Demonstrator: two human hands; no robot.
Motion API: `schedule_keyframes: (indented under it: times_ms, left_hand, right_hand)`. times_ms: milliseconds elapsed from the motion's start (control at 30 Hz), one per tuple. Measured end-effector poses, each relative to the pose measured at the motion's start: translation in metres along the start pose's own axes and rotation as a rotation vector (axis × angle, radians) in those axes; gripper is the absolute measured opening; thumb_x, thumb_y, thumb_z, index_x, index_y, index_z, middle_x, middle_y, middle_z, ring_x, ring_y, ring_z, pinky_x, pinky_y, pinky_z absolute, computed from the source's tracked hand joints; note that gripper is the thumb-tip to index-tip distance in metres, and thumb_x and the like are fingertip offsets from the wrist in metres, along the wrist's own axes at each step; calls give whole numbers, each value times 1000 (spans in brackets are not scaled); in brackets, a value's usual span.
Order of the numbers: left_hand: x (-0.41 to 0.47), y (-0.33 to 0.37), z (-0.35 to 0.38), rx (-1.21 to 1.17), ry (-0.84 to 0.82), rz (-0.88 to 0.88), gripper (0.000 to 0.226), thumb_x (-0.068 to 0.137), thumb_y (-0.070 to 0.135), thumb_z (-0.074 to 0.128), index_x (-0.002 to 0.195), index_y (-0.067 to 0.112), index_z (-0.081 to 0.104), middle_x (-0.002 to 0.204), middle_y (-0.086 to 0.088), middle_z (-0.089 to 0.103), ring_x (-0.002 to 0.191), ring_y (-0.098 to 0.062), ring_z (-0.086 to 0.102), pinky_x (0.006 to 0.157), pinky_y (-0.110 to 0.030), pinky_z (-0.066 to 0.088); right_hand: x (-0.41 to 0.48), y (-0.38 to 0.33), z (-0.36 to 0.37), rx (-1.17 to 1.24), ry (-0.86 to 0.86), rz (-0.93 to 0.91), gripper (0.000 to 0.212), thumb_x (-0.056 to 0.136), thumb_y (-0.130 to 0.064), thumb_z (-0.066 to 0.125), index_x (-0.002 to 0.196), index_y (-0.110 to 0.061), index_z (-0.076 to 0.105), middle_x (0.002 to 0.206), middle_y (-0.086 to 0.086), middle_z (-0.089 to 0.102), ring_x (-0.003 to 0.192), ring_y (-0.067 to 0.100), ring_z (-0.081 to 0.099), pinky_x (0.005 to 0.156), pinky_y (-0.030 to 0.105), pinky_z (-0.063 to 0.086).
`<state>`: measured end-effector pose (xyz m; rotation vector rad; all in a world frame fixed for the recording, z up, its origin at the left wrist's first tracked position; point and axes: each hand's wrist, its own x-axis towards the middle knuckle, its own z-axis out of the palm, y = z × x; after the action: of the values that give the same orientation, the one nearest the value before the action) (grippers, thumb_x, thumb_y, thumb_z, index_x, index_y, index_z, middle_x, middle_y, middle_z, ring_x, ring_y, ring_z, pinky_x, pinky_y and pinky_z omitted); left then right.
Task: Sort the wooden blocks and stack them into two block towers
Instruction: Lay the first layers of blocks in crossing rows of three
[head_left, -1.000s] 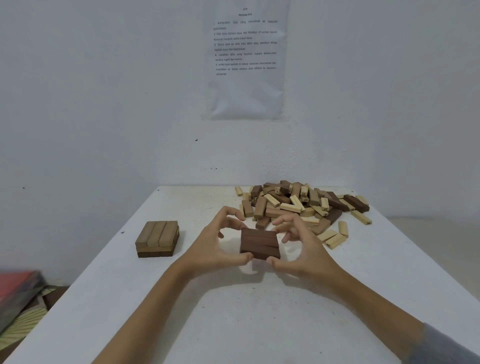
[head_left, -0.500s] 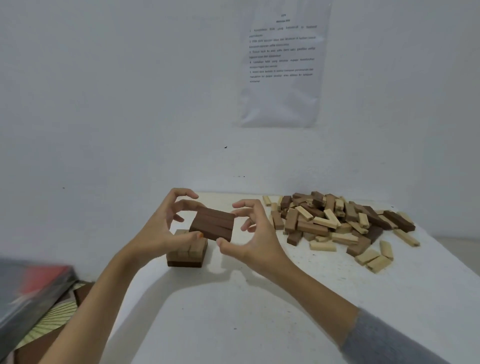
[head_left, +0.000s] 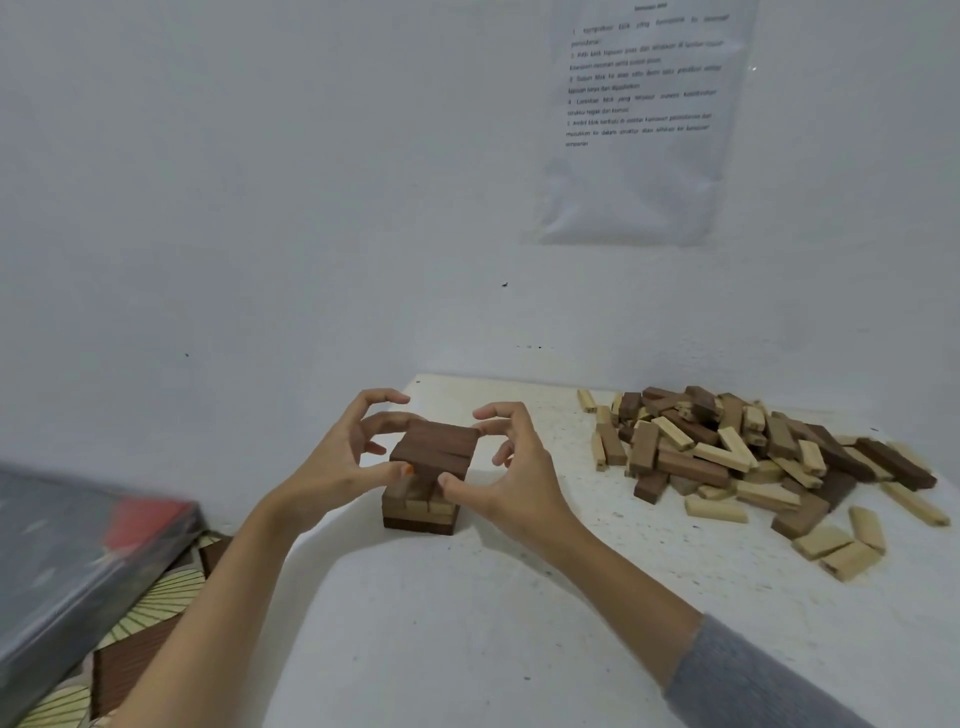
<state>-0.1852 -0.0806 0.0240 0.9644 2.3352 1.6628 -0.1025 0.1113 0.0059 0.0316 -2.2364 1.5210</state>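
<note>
white counter (head_left: 467, 649): the big loose pile (head_left: 753, 457) of dark + light blocks at right is unsorted, so most of the job is left. only one short tower (head_left: 415, 517) stands, approx 2 layers. a dark 3-block layer (head_left: 436, 447) sits just over it, pinched betw left hand (head_left: 337, 457) & right hand (head_left: 514, 483), fingers (head_left: 387, 472) curled on its edges.

Stack (head_left: 417, 519) partly behind dark blocks (head_left: 436, 448)

A plain, bare room arranged for a tabletop exercise. White walls (head_left: 260, 182) meet in a corner, with a white speckled desk (head_left: 467, 623) pushed into it. A printed sheet (head_left: 639, 119) of numbered instructions hangs above the desk's far edge. Loose wooden blocks (head_left: 691, 465) are heaped toward its far right corner. Patterned floor covering (head_left: 156, 597) shows beside its left edge.
</note>
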Motion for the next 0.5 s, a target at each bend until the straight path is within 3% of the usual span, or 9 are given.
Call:
schedule_keyframes:
  times_ms: [267, 500]
  left_hand:
    - [0, -11, -5, 71, -40, -40, 67, 62, 32, 74, 122, 35, 45, 122, 7, 65, 118, -12, 55, 100, -40, 38]
    - [-5, -15, -6, 117, -75, -75, 69, 61, 38, 73, 124, 35, 45, 123, 12, 63, 122, -5, 50, 96, -30, 37]
  right_hand:
    - [-2, 7, 6, -7, -39, 34, 57, 70, -26, 80, 107, -46, 41, 115, -15, 52, 96, 14, 43, 75, 23, 35]
    - [-6, 13, 12, -29, -59, 45, 57, 71, -30, 79, 110, -44, 40, 114, -16, 52, 98, 14, 43, 78, 23, 35]
